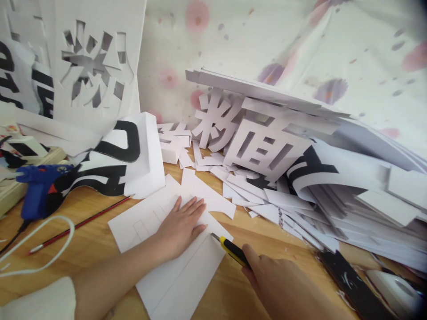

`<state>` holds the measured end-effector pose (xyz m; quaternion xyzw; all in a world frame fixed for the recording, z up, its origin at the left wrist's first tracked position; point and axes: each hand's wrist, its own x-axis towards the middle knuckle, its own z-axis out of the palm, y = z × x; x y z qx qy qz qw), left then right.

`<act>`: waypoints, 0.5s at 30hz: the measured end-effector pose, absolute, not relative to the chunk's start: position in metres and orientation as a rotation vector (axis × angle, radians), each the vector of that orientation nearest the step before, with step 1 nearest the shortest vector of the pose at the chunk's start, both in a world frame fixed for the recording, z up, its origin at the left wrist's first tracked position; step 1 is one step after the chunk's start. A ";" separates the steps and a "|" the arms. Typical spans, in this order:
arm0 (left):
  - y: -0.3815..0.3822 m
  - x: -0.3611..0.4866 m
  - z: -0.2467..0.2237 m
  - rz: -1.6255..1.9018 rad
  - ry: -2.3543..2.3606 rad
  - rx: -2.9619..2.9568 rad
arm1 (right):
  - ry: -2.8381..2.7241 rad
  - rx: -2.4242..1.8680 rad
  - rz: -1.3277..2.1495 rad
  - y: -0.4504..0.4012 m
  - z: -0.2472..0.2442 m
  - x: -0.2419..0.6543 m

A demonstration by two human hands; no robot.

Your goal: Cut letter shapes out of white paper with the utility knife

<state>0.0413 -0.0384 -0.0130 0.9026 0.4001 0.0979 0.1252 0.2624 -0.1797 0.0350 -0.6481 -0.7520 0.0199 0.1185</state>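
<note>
Two hands work a white sheet (180,271) on a wooden table (96,242). The left hand (182,224) lies open and flat, palm down, pinning the sheet near its upper edge. The right hand (283,286) grips a yellow-and-black knife (231,250), its blade tip touching the sheet's right edge, just beside the left fingertips. A red pencil (80,224) lies to the left, a blue glue gun (42,189) beyond it. Cut-out white characters (256,138) and paper scraps (253,191) pile up behind.
</note>
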 end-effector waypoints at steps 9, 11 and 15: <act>-0.038 0.041 -0.014 0.291 1.158 2.632 | -2.262 -1.887 0.045 -0.177 0.037 0.266; -0.038 0.041 -0.015 0.300 1.159 2.635 | -2.268 -1.889 0.035 -0.177 0.036 0.267; -0.037 0.041 -0.014 0.287 1.168 2.638 | -2.276 -1.897 0.015 -0.179 0.033 0.270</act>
